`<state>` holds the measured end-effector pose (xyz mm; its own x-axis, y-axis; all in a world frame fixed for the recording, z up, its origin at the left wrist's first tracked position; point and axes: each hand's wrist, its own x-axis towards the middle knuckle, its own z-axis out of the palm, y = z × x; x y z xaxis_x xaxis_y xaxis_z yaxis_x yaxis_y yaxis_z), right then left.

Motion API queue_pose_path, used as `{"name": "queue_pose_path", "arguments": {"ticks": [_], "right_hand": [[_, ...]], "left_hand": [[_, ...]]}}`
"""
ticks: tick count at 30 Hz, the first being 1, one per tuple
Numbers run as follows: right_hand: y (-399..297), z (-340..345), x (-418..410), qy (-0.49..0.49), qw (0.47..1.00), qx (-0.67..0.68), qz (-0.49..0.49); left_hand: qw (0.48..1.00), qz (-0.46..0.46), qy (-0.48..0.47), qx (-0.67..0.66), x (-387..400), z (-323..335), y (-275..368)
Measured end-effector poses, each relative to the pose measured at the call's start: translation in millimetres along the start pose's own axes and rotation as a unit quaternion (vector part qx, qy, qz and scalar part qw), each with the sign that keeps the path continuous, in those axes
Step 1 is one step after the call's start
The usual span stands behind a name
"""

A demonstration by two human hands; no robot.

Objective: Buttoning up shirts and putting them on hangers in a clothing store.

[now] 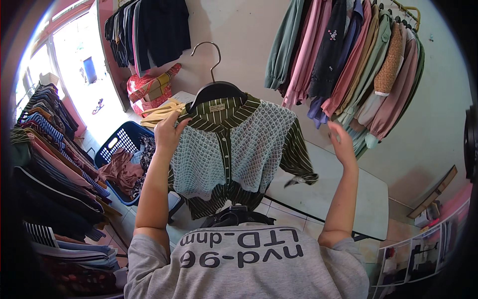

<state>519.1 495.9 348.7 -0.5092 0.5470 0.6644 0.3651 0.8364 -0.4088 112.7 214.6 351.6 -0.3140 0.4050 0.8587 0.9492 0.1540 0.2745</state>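
Observation:
A striped dark-green blouse [295,153] with a pale openwork knit overlay [254,149] hangs upright before me on a black hanger [216,91] with a metal hook. My left hand [168,132] pinches the left end of the hanger together with the blouse's collar. Small buttons run down the front placket [226,160]. Off to the right, my right hand [340,140] is raised and holds nothing, its fingers apart. It is near the lower hems of the garments on the wall rack, and I cannot tell whether it touches them.
Blouses [347,67] hang from a yellow rack at upper right. A white table [366,202] stands below. At left are a blue laundry basket [119,138] holding clothes, a rail of garments [59,149], yellowish hangers [160,114] and a red bag [143,99]. White wire shelving [410,258] stands lower right.

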Motion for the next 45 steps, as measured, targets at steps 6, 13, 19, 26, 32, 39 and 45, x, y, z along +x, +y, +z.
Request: {"name": "queue_pose_path", "arguments": {"ticks": [6, 13, 19, 26, 32, 39, 45], "right_hand": [[-98, 36, 47, -0.062, 0.984, 0.107, -0.131], [-101, 53, 64, -0.179, 0.961, 0.193, -0.091], [-97, 58, 94, -0.156, 0.96, 0.194, -0.131], [-76, 51, 133, -0.016, 0.962, 0.233, -0.143], [-33, 14, 172, 0.077, 0.953, 0.291, -0.025], [10, -32, 199, 0.17, 0.965, 0.198, -0.013], [31, -58, 199, 0.196, 0.972, 0.126, 0.024]], "left_hand": [[0.999, 0.031, 0.003, -0.023, 3, -8, 9], [0.999, -0.008, -0.005, -0.037, 5, -1, -3], [0.995, -0.056, -0.027, -0.081, 9, 11, -16], [0.977, -0.087, -0.024, -0.192, 18, 44, -43], [0.918, -0.262, -0.176, -0.24, -66, 103, -96], [0.869, -0.285, -0.277, -0.296, -135, 174, -99], [0.858, -0.282, -0.357, -0.239, -127, 186, -108]]}}
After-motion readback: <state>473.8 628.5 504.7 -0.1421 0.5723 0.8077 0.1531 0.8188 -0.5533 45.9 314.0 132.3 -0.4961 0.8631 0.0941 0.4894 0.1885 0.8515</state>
